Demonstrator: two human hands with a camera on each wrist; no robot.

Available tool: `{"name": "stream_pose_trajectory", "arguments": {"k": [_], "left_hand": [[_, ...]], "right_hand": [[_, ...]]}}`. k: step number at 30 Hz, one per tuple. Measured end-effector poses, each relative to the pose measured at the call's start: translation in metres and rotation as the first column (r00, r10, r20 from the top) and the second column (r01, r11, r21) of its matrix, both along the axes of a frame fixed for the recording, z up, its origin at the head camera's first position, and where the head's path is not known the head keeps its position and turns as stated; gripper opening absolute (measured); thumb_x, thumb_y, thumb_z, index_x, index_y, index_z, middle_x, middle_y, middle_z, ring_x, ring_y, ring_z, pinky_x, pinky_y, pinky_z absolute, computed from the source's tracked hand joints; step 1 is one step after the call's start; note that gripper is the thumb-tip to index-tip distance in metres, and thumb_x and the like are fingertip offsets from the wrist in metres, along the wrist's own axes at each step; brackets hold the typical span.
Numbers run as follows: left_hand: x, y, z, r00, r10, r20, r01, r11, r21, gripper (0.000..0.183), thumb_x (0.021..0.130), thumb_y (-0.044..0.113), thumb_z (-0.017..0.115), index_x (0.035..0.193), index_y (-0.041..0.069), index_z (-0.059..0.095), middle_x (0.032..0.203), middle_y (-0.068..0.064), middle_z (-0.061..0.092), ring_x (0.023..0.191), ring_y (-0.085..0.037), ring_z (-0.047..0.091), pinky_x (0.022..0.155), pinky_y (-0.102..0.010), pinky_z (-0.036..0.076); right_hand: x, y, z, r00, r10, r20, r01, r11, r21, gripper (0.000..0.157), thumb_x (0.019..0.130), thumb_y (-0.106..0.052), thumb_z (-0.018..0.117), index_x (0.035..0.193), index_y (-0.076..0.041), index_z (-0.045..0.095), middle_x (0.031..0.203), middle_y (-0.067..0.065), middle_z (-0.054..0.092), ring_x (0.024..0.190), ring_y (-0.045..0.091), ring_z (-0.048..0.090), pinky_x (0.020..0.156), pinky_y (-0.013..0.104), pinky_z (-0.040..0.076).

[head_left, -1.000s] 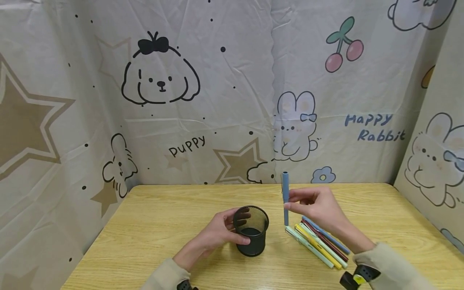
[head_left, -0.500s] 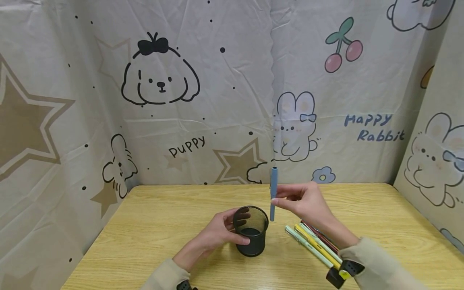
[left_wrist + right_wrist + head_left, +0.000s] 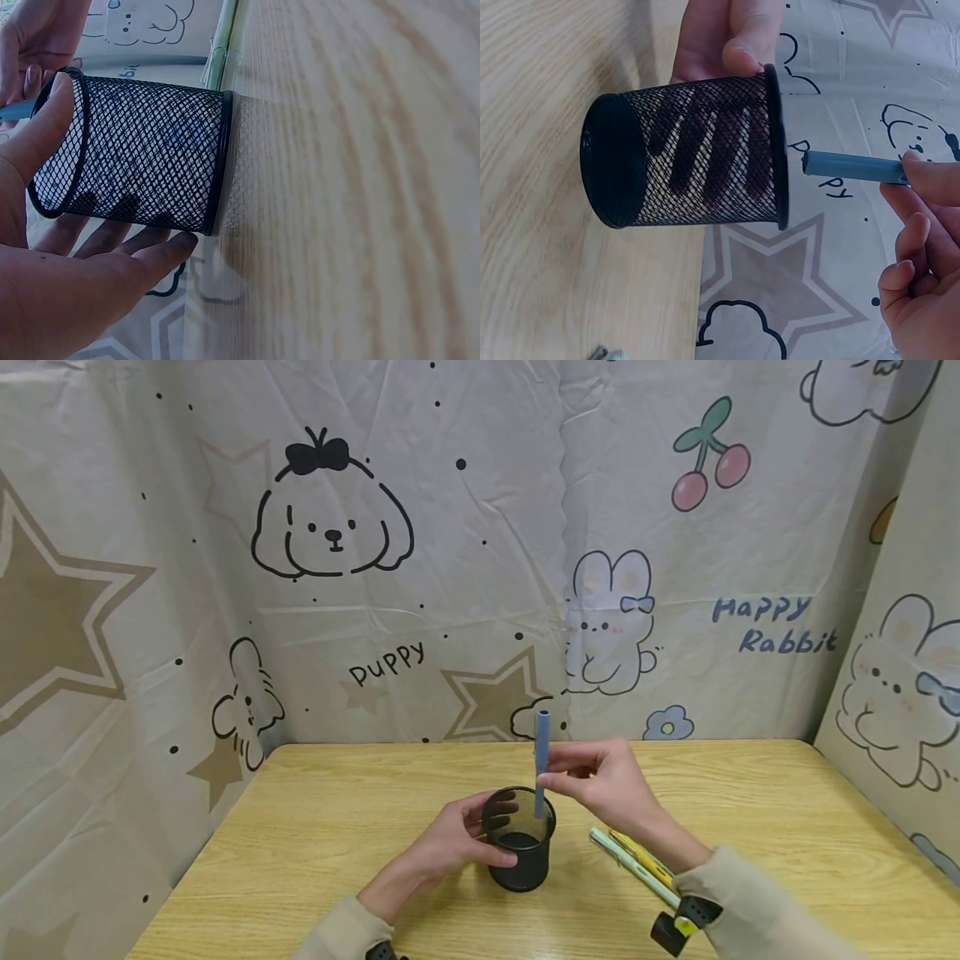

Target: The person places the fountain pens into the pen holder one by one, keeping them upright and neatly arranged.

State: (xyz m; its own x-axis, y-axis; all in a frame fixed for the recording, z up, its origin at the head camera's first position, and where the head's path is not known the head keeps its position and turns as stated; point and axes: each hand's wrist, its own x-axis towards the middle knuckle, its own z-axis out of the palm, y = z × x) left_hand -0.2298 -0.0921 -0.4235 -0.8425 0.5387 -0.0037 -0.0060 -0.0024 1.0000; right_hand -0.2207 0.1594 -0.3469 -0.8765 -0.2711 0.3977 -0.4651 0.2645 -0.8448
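Note:
A black mesh pen holder stands upright on the table, with my left hand curled round its left side. In the left wrist view the thumb lies by the rim and the fingers wrap the far side of the mesh. My right hand pinches a blue pen between thumb and fingers, holding it upright over the holder's right side. Seen in the right wrist view, the pen's lower end hangs just outside the holder's rim, a small gap between them. Nothing shows inside the holder.
To the right on the wooden table, a pale green pen and a yellow pen lie side by side, partly under my right forearm. A printed cloth hangs behind and at both sides of the table.
My right hand has carried the blue pen leftward from beside the lying pens to over the pen holder. The left hand and the holder have stayed in place.

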Motion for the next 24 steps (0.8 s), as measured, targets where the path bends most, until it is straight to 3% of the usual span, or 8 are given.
{"name": "stream_pose_trajectory", "arguments": {"k": [12,19,24], "left_hand": [[0.000,0.001,0.000,1.000,0.002,-0.001,-0.002,1.000,0.000,0.076,0.082,-0.003,0.088,0.151,0.008,0.057,0.151,-0.019,0.056,0.140,-0.041,0.051,0.118,-0.050,0.039],[0.000,0.001,0.000,1.000,0.012,-0.005,-0.012,1.000,-0.018,0.076,0.082,-0.002,0.088,0.151,0.009,0.057,0.147,-0.014,0.060,0.140,-0.040,0.051,0.117,-0.048,0.041],[0.000,0.000,0.001,1.000,0.010,-0.003,-0.011,1.000,-0.023,0.075,0.083,-0.001,0.088,0.151,0.012,0.058,0.148,-0.013,0.060,0.141,-0.041,0.049,0.118,-0.049,0.040]], "right_hand": [[-0.005,-0.011,-0.014,1.000,-0.017,0.022,0.017,1.000,0.021,0.020,0.087,-0.007,0.087,0.106,-0.001,0.083,0.092,0.004,0.080,0.077,0.018,0.072,0.064,0.025,0.055],[-0.006,-0.017,-0.018,1.000,-0.020,-0.001,0.020,0.999,0.045,0.019,0.086,-0.007,0.088,0.103,-0.002,0.084,0.090,0.005,0.080,0.052,0.009,0.041,0.051,0.021,0.030],[-0.008,-0.020,-0.022,1.000,-0.020,0.006,0.020,0.998,0.056,0.019,0.085,-0.007,0.088,0.104,-0.004,0.084,0.090,0.004,0.080,0.052,0.009,0.038,0.051,0.022,0.027]]}}
